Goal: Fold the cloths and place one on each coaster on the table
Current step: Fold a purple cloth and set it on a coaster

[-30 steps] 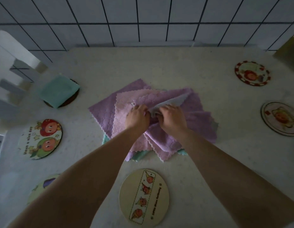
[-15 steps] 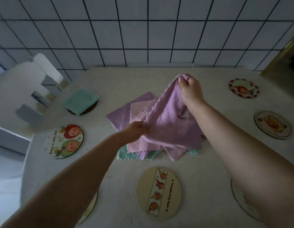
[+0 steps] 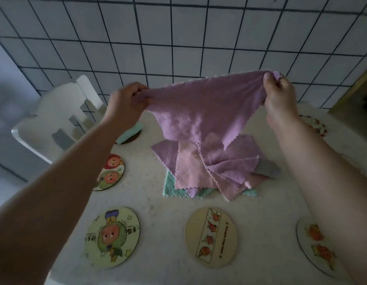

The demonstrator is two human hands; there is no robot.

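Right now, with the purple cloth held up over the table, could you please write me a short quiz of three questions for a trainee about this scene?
1. True or false: both hands, the left hand and the right hand, grip the purple cloth by its upper corners.
2. Which thing already lies on a coaster? A) a folded green cloth B) a grey cloth C) a pink cloth
3. Fill in: the pile of cloths lies on the ____, below the held cloth.

Key: 1 true. 2 A; the brown coaster shows under the green cloth at the far left. 3 table.
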